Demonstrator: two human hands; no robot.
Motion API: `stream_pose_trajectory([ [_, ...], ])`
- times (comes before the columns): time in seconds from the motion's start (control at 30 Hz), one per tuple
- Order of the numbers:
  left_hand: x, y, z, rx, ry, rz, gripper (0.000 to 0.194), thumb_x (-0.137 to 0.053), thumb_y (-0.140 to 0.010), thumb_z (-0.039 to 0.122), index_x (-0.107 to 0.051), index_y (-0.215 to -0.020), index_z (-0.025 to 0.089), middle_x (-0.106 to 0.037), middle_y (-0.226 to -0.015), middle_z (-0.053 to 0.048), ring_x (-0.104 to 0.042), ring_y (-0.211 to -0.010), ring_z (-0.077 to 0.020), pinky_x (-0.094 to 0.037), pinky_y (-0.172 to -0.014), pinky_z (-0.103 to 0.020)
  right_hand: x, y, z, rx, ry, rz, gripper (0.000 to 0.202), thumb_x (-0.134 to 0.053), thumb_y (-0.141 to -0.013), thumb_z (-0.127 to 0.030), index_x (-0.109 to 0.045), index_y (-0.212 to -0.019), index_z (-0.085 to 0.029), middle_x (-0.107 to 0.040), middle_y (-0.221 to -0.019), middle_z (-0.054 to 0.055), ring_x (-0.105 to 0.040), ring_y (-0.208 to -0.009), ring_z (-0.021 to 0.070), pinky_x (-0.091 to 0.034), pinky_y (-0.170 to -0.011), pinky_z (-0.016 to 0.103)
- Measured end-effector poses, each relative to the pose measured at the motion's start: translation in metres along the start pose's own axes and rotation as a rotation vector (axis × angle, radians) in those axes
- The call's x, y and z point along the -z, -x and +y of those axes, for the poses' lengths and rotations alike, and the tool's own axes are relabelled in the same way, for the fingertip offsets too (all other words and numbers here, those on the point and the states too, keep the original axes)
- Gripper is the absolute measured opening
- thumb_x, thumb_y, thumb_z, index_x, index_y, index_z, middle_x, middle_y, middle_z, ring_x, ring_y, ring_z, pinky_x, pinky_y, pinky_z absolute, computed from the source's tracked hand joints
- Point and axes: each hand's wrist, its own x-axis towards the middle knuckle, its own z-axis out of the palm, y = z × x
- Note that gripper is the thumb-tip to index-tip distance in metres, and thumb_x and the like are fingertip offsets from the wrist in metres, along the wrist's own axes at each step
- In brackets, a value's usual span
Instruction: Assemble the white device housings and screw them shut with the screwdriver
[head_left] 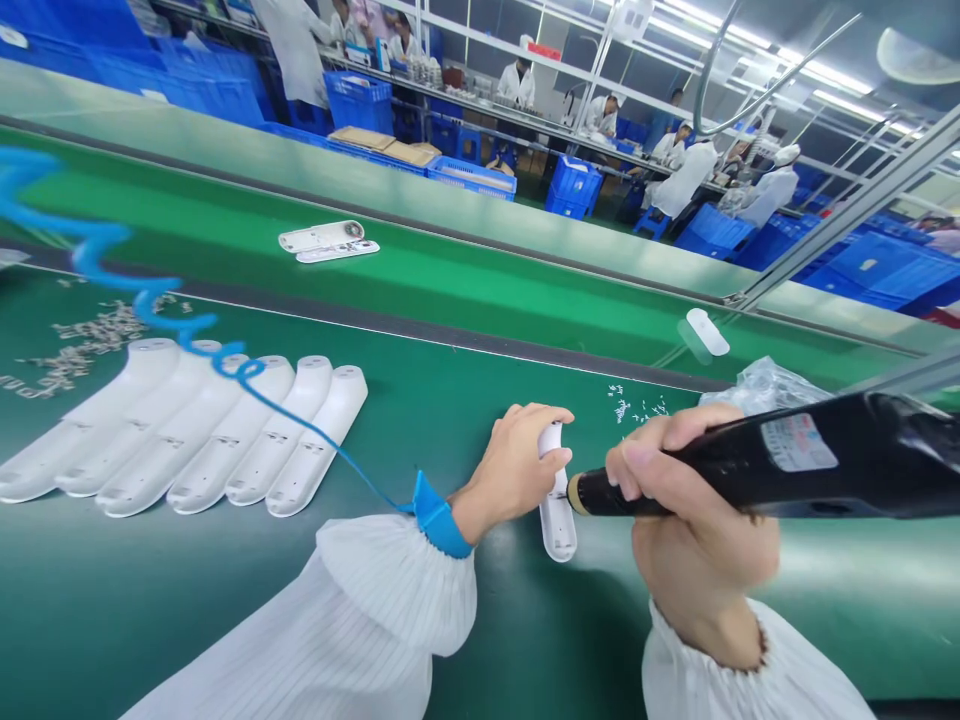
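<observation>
My left hand [517,460] is closed round the upper part of a white plastic housing [559,535] that rests on the green bench. A blue wrist strap [442,520] sits on that wrist. In my right hand [694,490] is a black electric screwdriver [727,455], held nearly level. Its tip is at the housing's inner side, beside my left fingers; the exact contact point is too small to make out. Several similar white housings [319,440] lie in a slanted row on the left.
A coiled blue cord [157,300] hangs across the left side. Loose screws [97,340] lie at far left, small white parts [622,405] near a clear plastic bag [765,385]. Beyond runs a green conveyor [465,290] carrying a two-piece white device [330,240] and a white cover [707,332].
</observation>
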Motion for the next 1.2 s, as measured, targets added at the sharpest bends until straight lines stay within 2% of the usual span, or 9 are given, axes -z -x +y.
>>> stream_pose_trajectory([
  [0.37, -0.001, -0.001, 0.001, 0.006, -0.027, 0.013, 0.040, -0.063, -0.081, 0.013, -0.066, -0.120, 0.024, -0.068, -0.119, -0.002, -0.056, -0.106, -0.0247, -0.046, -0.097, -0.043, -0.003, 0.009, 0.003, 0.032, 0.061, -0.026, 0.018, -0.066, -0.079, -0.009, -0.053, -0.083, -0.022, -0.059, -0.062, -0.006, -0.053, -0.051, 0.0126, -0.044, -0.055, 0.031],
  [0.5, 0.002, 0.000, 0.002, 0.018, -0.030, -0.014, 0.040, -0.063, -0.084, 0.015, -0.064, -0.121, 0.028, -0.067, -0.122, -0.001, -0.055, -0.111, -0.0252, -0.041, -0.101, -0.046, 0.010, -0.003, -0.008, -0.102, -0.049, -0.082, 0.021, -0.068, -0.073, -0.012, -0.051, -0.081, -0.022, -0.055, -0.058, -0.006, -0.050, -0.050, 0.0125, -0.044, -0.054, 0.029],
  [0.57, 0.004, -0.001, 0.002, 0.024, -0.018, -0.033, 0.039, -0.063, -0.085, 0.017, -0.063, -0.122, 0.029, -0.066, -0.124, -0.001, -0.055, -0.116, -0.0257, -0.039, -0.103, -0.048, 0.027, -0.015, -0.016, -0.224, -0.114, -0.009, 0.021, -0.067, -0.071, -0.012, -0.050, -0.079, -0.022, -0.050, -0.056, -0.006, -0.047, -0.050, 0.0112, -0.043, -0.055, 0.027],
  [0.63, 0.006, -0.002, 0.002, 0.035, -0.002, -0.049, 0.039, -0.062, -0.086, 0.017, -0.062, -0.123, 0.029, -0.064, -0.128, -0.002, -0.053, -0.119, -0.0260, -0.038, -0.104, -0.049, 0.051, -0.027, -0.021, -0.287, -0.122, 0.187, 0.020, -0.065, -0.069, -0.012, -0.050, -0.077, -0.021, -0.045, -0.056, -0.006, -0.043, -0.052, 0.0099, -0.042, -0.056, 0.026],
  [0.7, 0.008, -0.002, 0.003, 0.049, 0.008, -0.059, 0.039, -0.062, -0.086, 0.017, -0.061, -0.123, 0.029, -0.063, -0.130, -0.002, -0.053, -0.121, -0.0263, -0.037, -0.105, -0.049, 0.078, -0.038, -0.021, -0.250, -0.065, 0.385, 0.022, -0.067, -0.064, -0.010, -0.051, -0.075, -0.019, -0.044, -0.057, -0.005, -0.044, -0.053, 0.0101, -0.043, -0.057, 0.026],
  [0.77, 0.009, -0.003, 0.004, 0.061, 0.009, -0.066, 0.039, -0.061, -0.086, 0.017, -0.061, -0.123, 0.029, -0.063, -0.131, -0.003, -0.053, -0.122, -0.0268, -0.037, -0.106, -0.050, 0.103, -0.047, -0.015, -0.135, 0.006, 0.509, 0.026, -0.069, -0.057, -0.007, -0.051, -0.071, -0.019, -0.047, -0.057, -0.004, -0.045, -0.053, 0.0110, -0.043, -0.058, 0.028],
  [0.93, 0.009, -0.002, 0.004, 0.050, -0.014, -0.053, 0.038, -0.058, -0.087, 0.020, -0.062, -0.123, 0.029, -0.063, -0.131, -0.004, -0.054, -0.121, -0.0294, -0.038, -0.105, -0.053, 0.140, -0.062, 0.013, 0.108, 0.007, 0.595, 0.026, -0.067, -0.056, -0.009, -0.047, -0.069, -0.021, -0.043, -0.052, -0.007, -0.045, -0.051, 0.0121, -0.045, -0.059, 0.030],
  [1.03, 0.009, -0.003, 0.005, 0.043, -0.021, -0.044, 0.038, -0.059, -0.086, 0.020, -0.062, -0.123, 0.030, -0.064, -0.131, -0.004, -0.055, -0.121, -0.0298, -0.040, -0.105, -0.053, 0.149, -0.070, 0.027, 0.185, -0.023, 0.624, 0.026, -0.065, -0.057, -0.010, -0.045, -0.070, -0.022, -0.043, -0.053, -0.008, -0.045, -0.051, 0.0116, -0.046, -0.062, 0.030],
  [1.2, 0.011, -0.003, 0.005, 0.044, -0.038, -0.039, 0.038, -0.059, -0.086, 0.019, -0.063, -0.122, 0.029, -0.065, -0.129, -0.004, -0.058, -0.119, -0.0298, -0.042, -0.103, -0.052, 0.156, -0.077, 0.039, 0.215, -0.054, 0.657, 0.025, -0.062, -0.060, -0.011, -0.042, -0.069, -0.021, -0.041, -0.054, -0.007, -0.045, -0.052, 0.0111, -0.046, -0.061, 0.029],
])
